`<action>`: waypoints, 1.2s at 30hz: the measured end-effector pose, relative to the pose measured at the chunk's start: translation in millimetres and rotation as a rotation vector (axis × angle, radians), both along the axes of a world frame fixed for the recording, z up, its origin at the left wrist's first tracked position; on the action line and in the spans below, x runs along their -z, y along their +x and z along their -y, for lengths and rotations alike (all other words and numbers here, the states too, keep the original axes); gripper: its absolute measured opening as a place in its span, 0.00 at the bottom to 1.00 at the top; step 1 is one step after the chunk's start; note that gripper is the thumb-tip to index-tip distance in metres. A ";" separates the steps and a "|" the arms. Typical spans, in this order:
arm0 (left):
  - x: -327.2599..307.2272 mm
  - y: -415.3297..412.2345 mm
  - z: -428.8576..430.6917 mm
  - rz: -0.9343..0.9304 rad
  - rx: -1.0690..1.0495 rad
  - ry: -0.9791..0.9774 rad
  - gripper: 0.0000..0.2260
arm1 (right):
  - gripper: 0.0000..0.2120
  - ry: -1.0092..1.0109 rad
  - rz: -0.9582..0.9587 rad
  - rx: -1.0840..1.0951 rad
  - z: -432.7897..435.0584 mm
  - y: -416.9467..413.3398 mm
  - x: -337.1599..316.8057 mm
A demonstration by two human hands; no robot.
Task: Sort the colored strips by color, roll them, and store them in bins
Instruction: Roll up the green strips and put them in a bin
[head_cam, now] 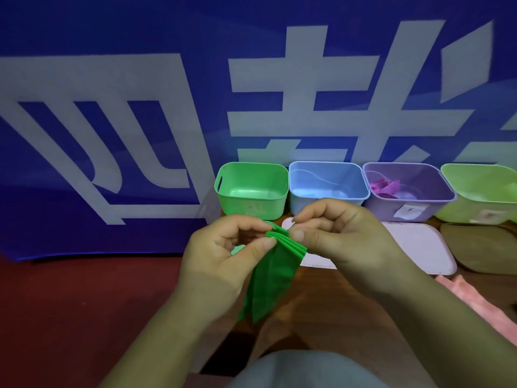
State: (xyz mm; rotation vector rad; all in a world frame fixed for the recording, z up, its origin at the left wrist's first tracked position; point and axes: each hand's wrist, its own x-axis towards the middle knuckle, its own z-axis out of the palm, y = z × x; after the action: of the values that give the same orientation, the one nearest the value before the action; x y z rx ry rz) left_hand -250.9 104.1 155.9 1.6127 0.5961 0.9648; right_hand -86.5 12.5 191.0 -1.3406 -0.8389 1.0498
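Several green strips (272, 275) hang stacked together in front of me, their top ends fanned out. My left hand (221, 256) pinches the top of the stack from the left between thumb and fingers. My right hand (335, 233) pinches the same top edges from the right. Behind the hands stands a row of bins: a green bin (251, 189), a blue bin (327, 186), a purple bin (405, 191) holding pink pieces (386, 186), and a light green bin (481, 191). The strips hang above the wooden table, apart from the bins.
A white lid (414, 247) lies flat on the table behind my right hand, with an olive lid (481, 247) to its right. A pink cloth (481, 303) lies at the right edge. A blue banner with white characters (140, 121) fills the background.
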 end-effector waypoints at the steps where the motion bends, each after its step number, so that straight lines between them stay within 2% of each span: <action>1: -0.1 0.7 0.0 0.017 -0.007 -0.010 0.09 | 0.08 0.000 0.006 0.003 0.1 -0.5 -0.6; 8: -2.0 3.4 0.4 0.025 -0.005 -0.026 0.16 | 0.08 -0.011 0.003 0.011 -0.9 -0.6 -1.2; 13: 0.6 -0.1 -0.6 -0.038 -0.052 0.052 0.17 | 0.06 -0.026 0.014 0.007 -3.7 -0.3 1.5; 20: 1.8 -3.2 -1.5 -0.119 -0.090 0.189 0.16 | 0.07 -0.019 0.045 -0.014 -5.7 0.2 5.0; 29: 2.5 -5.5 -3.8 -0.138 -0.114 0.274 0.07 | 0.06 -0.001 0.098 -0.024 -8.5 -0.9 4.2; 31: 0.8 -4.4 -6.8 -0.132 -0.114 0.209 0.05 | 0.05 0.030 0.107 -0.046 -10.5 2.1 1.3; 33: -3.0 -1.1 -10.0 -0.112 -0.115 0.109 0.04 | 0.09 0.073 0.158 -0.091 -12.3 4.6 -4.6; 36: -14.5 4.6 -15.8 -0.090 -0.125 0.081 0.07 | 0.16 0.126 0.348 -0.110 -16.4 3.5 -15.1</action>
State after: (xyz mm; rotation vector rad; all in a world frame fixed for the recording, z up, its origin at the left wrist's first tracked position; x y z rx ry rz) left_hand -246.4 119.9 170.4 1.7139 0.7346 1.0235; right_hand -83.0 28.9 206.1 -1.4024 -1.2295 0.8417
